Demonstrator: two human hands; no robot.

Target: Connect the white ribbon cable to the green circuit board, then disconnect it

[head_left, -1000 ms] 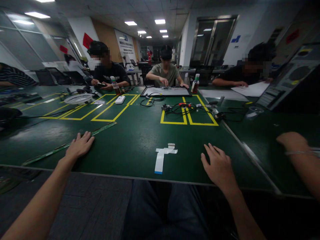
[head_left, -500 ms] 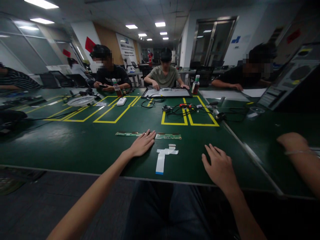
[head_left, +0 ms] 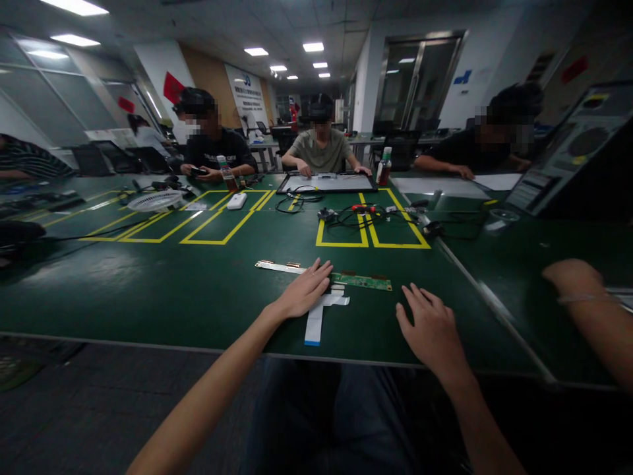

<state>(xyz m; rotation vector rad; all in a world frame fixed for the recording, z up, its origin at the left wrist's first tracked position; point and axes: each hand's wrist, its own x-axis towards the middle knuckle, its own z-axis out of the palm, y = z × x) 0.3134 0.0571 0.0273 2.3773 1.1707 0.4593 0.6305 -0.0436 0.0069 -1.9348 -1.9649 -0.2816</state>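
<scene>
the green surface [head_left: 208, 290] lies bare left of the long strip board [head_left: 346, 277], near its front edge. left hand [head_left: 301, 293] rests flat, fingers loose, on the board; right hand [head_left: 432, 330] lies released, palm down beside it.

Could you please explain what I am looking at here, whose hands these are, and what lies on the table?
There is no machine: the picture comes from a camera worn on a person's head, looking forward and down over a dark green table marked with yellow tape. The two bare arms from the bottom edge are the wearer's own. The left hand lies flat on a long, thin green circuit strip and partly over a white flat ribbon cable. The right hand rests open on the bare table, holding nothing. The arm at the right edge belongs to someone else. Other people sit opposite, behind black cables.
</scene>
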